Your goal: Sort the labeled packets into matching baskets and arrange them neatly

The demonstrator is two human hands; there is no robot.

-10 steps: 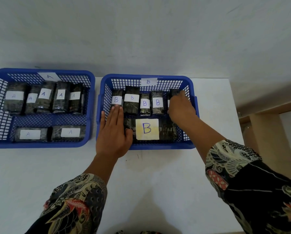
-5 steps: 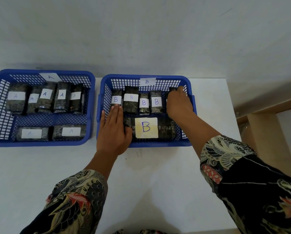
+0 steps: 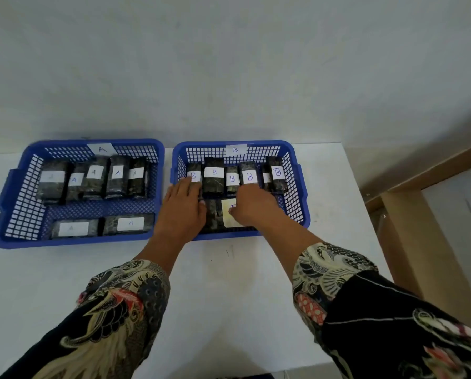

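Note:
Two blue baskets stand side by side on the white table. Basket A (image 3: 75, 242) on the left holds dark packets with white A labels (image 3: 117, 173), a back row and two lying in front. Basket B (image 3: 303, 214) holds a back row of B-labelled packets (image 3: 214, 176); the rightmost one (image 3: 277, 175) stands free. My left hand (image 3: 182, 212) lies flat over the basket's front left, fingertips touching the leftmost B packet (image 3: 194, 170). My right hand (image 3: 255, 207) rests palm down on the large yellow-labelled packet (image 3: 215, 216) in the front row, hiding most of its label.
The table (image 3: 229, 296) ends just right of basket B, where a wooden frame (image 3: 420, 242) stands lower. A pale wall rises directly behind both baskets. Patterned sleeves cover both forearms.
My right hand left the rightmost B packet at the back and moved left and nearer, onto the yellow-labelled packet. My left hand stayed at the basket's front left.

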